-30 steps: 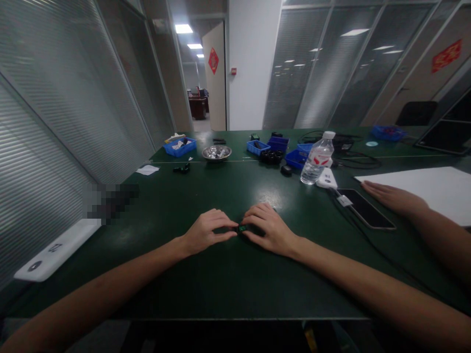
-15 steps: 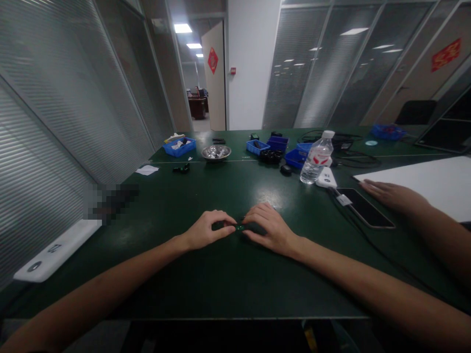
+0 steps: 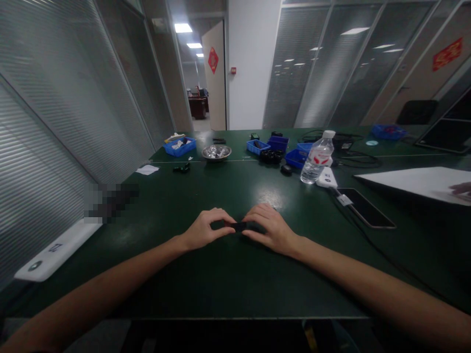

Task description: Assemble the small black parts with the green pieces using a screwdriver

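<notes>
Between my two hands is a small dark, flat part (image 3: 240, 226), too small to tell its kind. My left hand (image 3: 209, 229) pinches its left end between thumb and fingertips. From the other side, the thumb and fingers of my right hand (image 3: 271, 228) close on its right end. Both hands are low over the green table (image 3: 206, 279), near its front half. My fingertips hide the ends of the part.
Farther back are a steel bowl (image 3: 216, 153), a blue tray (image 3: 179, 147), more blue bins (image 3: 295, 159) and a dark bracket-like piece (image 3: 181, 168). A water bottle (image 3: 317, 159), a phone (image 3: 367, 208) and a cable lie right. Another person's hand (image 3: 462, 189) touches a white sheet (image 3: 415, 184).
The part in my fingers has turned: green showed on it before, now a black face shows. At the right, the other person's hand has shifted away and the white sheet is lifted.
</notes>
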The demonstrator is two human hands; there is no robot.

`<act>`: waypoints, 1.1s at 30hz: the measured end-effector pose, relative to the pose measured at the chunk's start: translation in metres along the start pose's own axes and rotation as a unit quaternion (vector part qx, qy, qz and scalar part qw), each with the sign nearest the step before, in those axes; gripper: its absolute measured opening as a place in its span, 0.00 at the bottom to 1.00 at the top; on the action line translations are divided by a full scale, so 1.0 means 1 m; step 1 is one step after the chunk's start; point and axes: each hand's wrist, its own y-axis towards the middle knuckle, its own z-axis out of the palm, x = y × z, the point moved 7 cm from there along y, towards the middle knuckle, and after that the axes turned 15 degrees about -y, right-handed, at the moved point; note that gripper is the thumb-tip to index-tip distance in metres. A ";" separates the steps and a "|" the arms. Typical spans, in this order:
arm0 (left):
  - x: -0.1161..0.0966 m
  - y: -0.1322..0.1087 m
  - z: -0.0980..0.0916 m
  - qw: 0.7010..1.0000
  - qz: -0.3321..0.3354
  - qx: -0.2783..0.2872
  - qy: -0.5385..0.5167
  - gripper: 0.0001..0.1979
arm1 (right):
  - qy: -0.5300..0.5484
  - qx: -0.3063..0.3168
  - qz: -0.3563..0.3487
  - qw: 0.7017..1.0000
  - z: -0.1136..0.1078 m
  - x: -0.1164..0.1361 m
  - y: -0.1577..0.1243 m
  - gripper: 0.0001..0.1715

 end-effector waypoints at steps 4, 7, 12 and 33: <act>0.001 -0.001 0.000 1.000 0.006 -0.002 -0.001 0.12 | 0.001 0.000 -0.010 1.000 0.002 0.000 -0.001 0.15; 0.002 -0.002 -0.001 1.000 0.003 -0.011 -0.005 0.14 | 0.004 -0.005 -0.007 1.000 0.003 0.000 -0.001 0.16; 0.001 -0.001 0.000 1.000 -0.001 -0.003 0.013 0.15 | 0.005 -0.003 -0.015 1.000 0.004 0.002 -0.002 0.16; 0.003 -0.004 0.001 1.000 0.016 -0.009 0.015 0.12 | -0.005 0.001 -0.005 1.000 0.001 0.002 0.000 0.15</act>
